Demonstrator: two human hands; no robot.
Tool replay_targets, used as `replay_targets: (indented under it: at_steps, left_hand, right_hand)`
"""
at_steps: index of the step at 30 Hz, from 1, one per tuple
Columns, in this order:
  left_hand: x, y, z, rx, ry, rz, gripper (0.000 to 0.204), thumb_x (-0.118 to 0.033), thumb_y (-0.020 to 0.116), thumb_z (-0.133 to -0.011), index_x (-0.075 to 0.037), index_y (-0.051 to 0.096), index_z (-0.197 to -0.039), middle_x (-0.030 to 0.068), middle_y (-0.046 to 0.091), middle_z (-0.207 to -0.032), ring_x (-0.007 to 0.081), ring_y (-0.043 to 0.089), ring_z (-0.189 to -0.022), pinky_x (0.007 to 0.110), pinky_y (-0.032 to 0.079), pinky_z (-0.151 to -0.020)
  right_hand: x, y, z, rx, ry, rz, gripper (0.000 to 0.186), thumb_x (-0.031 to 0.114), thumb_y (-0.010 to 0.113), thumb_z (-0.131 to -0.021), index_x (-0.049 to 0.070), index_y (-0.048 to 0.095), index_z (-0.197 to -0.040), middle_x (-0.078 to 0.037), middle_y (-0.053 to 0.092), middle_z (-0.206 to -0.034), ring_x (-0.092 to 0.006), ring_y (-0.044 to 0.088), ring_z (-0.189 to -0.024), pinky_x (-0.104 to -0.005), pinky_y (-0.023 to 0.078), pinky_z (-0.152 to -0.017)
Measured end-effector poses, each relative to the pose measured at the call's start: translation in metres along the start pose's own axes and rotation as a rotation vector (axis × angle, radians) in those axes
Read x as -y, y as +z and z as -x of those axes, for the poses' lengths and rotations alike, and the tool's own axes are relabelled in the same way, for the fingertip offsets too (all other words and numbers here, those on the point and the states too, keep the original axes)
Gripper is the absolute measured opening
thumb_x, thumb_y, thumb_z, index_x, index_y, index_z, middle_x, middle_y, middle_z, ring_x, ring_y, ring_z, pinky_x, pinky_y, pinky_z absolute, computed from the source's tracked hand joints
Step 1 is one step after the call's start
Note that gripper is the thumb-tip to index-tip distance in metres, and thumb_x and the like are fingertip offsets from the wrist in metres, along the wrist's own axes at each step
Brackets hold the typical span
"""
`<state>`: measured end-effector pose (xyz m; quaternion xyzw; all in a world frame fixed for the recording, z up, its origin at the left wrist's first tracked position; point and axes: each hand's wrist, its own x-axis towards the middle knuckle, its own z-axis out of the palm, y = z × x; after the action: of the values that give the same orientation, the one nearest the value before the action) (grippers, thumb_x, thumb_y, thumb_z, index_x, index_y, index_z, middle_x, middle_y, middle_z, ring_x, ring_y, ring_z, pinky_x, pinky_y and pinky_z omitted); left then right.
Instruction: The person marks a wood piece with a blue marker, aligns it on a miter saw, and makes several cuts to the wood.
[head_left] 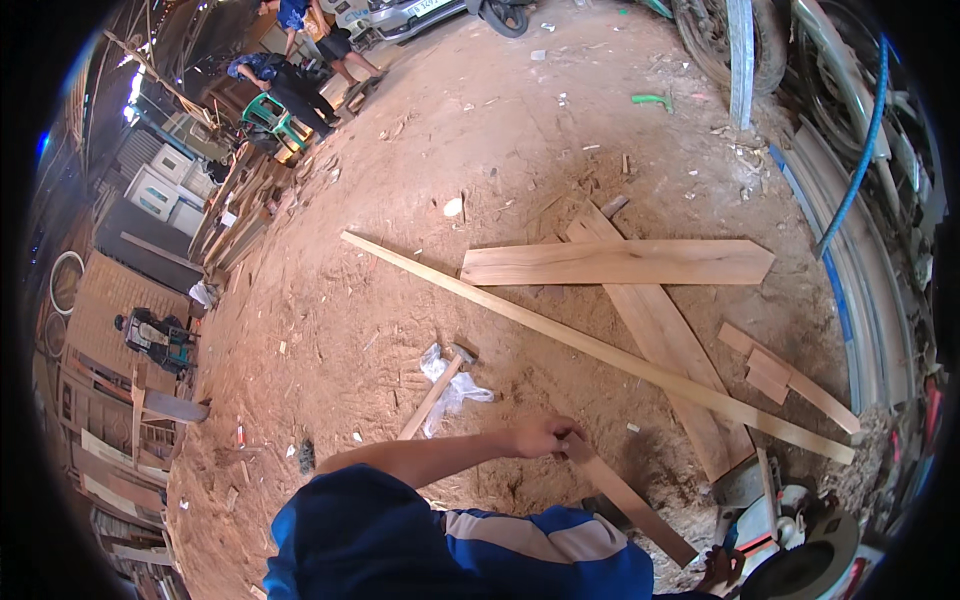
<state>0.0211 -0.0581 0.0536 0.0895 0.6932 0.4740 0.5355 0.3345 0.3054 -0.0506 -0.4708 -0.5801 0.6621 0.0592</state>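
Observation:
My left hand [543,436] is closed round the far end of a short wooden strip [628,495], which slants down to the right across my front. Close to the strip's near end is my right hand [720,570], dark and partly hidden; its grip does not show clearly. Beside it at the lower right stands a power tool with a round dark part [805,565], partly cut off by the picture's rim. A hammer [435,392] with a wooden handle lies left of my left hand, its head on a crumpled clear plastic bag [462,393].
A long thin batten [560,332] crosses two wide planks, one level [610,262] and one slanting [665,345]. Smaller offcuts [790,375] lie to the right. Long metal-like lengths [850,260] and a motorcycle wheel [735,45] line the right side. Two people [290,85] are at the far left.

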Motion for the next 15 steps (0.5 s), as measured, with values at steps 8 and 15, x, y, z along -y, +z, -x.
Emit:
replay_targets:
  at_steps: [8, 15]
  left_hand:
    - [-0.006, 0.009, -0.028, 0.059, 0.103, -0.238, 0.038, -0.003, 0.054, -0.086, -0.004, 0.061, -0.123, 0.0128, 0.067, -0.107, 0.0194, 0.068, -0.090, 0.034, 0.057, -0.080]
    - [-0.010, -0.043, -0.009, 0.002, -0.037, -0.181, 0.038, -0.004, 0.054, -0.090, -0.001, 0.059, -0.128, 0.0143, 0.065, -0.114, 0.0209, 0.067, -0.095, 0.033, 0.058, -0.084]
  right_hand:
    - [-0.003, -0.003, 0.000, 0.004, 0.001, 0.012, 0.048, 0.018, 0.075, -0.088, -0.002, 0.052, -0.125, -0.019, 0.071, -0.100, -0.0282, 0.069, -0.088, -0.0380, 0.055, -0.081]
    - [-0.002, -0.014, -0.001, 0.020, 0.003, 0.041, 0.052, 0.019, 0.076, -0.088, -0.003, 0.051, -0.128, -0.020, 0.071, -0.102, -0.0297, 0.070, -0.089, -0.0390, 0.056, -0.082]
